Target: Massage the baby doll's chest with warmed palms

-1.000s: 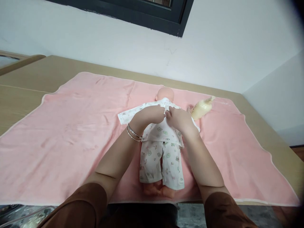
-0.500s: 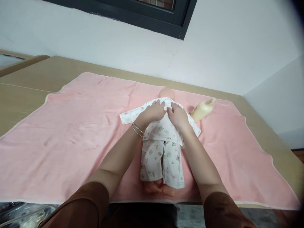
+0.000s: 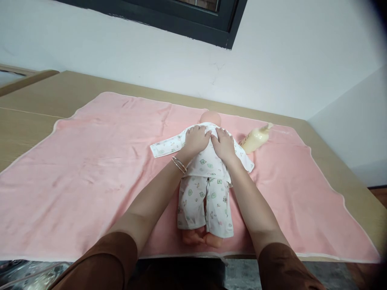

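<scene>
On the right half of a pink blanket, spread over a wooden worktop, lies a baby doll with its rounded head at the far end and its bare feet by the near edge. It wears a white printed top and matching trousers; one sleeve stretches out to the left, the other slants to the right and near.

The person's left hand and right hand rest palm down on the upper part of the doll's top, side by side, fingers pointing to the far side and thumbs just beside each other. Each grip is spread flat, with the fingers slightly parted.

Bangles circle the left wrist, and brown sleeves cover both arms to about the elbow. Just right of the doll, near its right-hand sleeve, a cream-coloured pump bottle slants toward the far right. Behind the worktop rises a white wall with a dark window frame.
</scene>
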`<act>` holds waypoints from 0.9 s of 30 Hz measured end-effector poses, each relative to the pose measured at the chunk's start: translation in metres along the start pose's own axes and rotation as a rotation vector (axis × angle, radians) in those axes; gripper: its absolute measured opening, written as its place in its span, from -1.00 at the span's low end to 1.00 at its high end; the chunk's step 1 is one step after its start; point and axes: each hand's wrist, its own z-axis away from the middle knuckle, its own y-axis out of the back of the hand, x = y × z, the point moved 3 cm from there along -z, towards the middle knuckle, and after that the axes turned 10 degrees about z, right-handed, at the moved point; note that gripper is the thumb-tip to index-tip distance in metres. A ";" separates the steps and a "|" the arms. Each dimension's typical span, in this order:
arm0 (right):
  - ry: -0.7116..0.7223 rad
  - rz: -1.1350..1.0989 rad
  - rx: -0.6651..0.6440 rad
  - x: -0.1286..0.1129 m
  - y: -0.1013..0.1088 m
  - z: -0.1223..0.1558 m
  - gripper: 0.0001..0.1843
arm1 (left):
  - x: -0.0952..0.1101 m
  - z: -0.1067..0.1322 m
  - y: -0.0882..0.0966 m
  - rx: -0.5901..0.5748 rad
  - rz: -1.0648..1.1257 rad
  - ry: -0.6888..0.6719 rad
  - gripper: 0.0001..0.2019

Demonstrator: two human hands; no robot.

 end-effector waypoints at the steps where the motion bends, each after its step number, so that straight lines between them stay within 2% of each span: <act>1: 0.001 0.008 0.001 0.000 0.000 0.000 -0.35 | -0.001 -0.001 -0.002 0.046 0.013 0.020 -0.51; 5: 0.000 0.022 -0.006 -0.002 0.002 0.000 -0.35 | -0.006 -0.003 -0.009 0.140 0.061 0.040 -0.55; 13: 0.008 0.010 0.025 -0.002 0.001 0.001 -0.37 | -0.009 -0.004 -0.008 0.169 0.107 0.037 -0.59; 19: 0.015 0.084 0.125 -0.013 0.016 0.010 -0.36 | -0.008 -0.004 -0.005 0.169 0.115 0.035 -0.61; 23: 0.136 0.104 0.141 -0.025 0.020 0.015 -0.34 | -0.014 -0.007 -0.007 0.199 0.134 0.020 -0.64; 27: 0.229 0.051 0.047 -0.027 0.010 0.016 -0.40 | -0.021 -0.010 -0.009 0.240 0.192 0.002 -0.56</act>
